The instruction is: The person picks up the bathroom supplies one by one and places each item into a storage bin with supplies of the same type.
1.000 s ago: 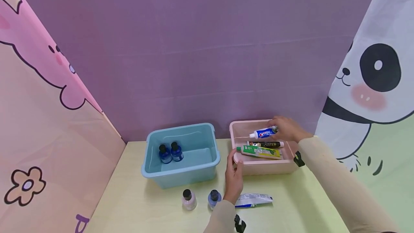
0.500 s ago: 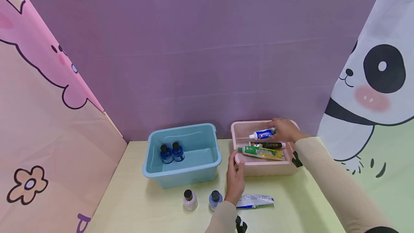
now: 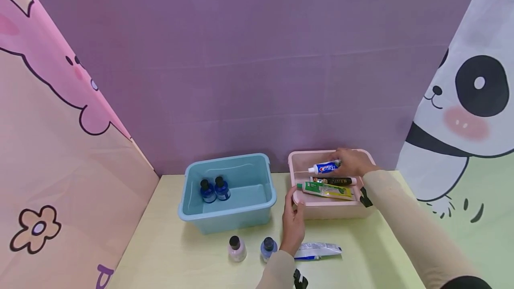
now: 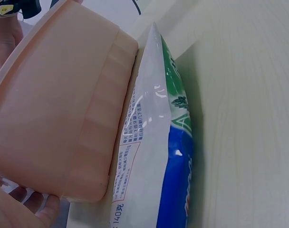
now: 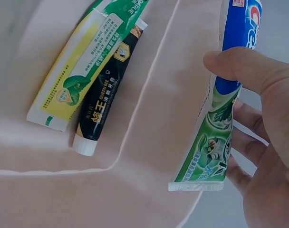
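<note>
In my right hand (image 3: pixel 353 162) I pinch a blue, white and green Crest toothpaste tube (image 5: pixel 216 109), thumb on the near side and fingers behind it. In the head view it lies over the far part of the pink bin (image 3: pixel 335 211), cap pointing left. Beside it in the bin are a black toothpaste tube (image 5: pixel 106 95) and a green and yellow toothpaste tube (image 5: pixel 87 66) partly overlapping it. My left hand (image 3: pixel 293 226) holds the bin's near left corner, fingers along the left side and thumb at the front. Another toothpaste tube (image 4: pixel 151 137) lies on the table in front of the bin.
A light blue bin (image 3: pixel 229 220) stands to the left, holding two dark blue bottles (image 3: pixel 215 190) with black caps. A pale pink bottle (image 3: pixel 237 249) and a bluish bottle (image 3: pixel 267 249) stand on the table (image 3: pixel 168 244) in front. A purple cloth (image 3: pixel 241 79) hangs behind.
My right hand and the Crest tube have shifted slightly left within the pink bin. My left hand stays at the bin's corner. The head view has turned a little.
</note>
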`<state>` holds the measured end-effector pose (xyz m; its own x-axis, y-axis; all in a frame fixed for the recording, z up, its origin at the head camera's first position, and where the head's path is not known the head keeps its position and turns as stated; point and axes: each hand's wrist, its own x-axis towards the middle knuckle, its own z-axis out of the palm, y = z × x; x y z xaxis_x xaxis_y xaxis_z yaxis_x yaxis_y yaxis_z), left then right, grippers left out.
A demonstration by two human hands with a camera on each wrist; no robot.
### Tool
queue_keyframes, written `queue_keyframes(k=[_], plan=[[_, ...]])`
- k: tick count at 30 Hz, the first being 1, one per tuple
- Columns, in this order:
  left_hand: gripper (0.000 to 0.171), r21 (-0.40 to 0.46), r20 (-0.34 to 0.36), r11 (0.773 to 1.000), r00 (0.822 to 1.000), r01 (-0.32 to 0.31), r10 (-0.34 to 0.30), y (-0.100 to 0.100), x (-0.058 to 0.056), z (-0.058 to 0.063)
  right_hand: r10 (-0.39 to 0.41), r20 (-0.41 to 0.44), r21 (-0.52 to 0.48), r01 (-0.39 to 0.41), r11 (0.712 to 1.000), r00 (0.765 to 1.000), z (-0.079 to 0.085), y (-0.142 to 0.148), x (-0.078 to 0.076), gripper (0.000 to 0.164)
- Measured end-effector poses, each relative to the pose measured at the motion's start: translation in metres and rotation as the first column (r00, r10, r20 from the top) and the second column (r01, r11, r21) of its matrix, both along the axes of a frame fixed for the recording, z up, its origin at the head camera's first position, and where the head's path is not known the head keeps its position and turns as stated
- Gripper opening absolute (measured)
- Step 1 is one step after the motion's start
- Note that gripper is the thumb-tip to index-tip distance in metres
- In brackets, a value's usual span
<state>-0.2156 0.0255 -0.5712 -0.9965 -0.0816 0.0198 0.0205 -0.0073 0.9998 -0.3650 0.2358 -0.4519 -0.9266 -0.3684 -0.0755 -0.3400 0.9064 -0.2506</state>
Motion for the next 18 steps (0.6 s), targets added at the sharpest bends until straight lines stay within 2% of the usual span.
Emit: queue_keyframes(k=[10, 18], plan=[[0.048, -0.010, -0.003, 1.000, 1.000, -0.010, 0.010, 0.001, -0.001, -0.001, 0.056, -0.039, 0.051, -0.054, 0.997, 0.998, -0.012, 0.005, -0.007, 0.044], [0.047, -0.010, -0.004, 1.000, 1.000, -0.009, 0.009, 0.001, -0.001, -0.001, 0.049, 0.004, 0.049, -0.049, 0.998, 0.999, -0.012, 0.006, -0.009, 0.041]])
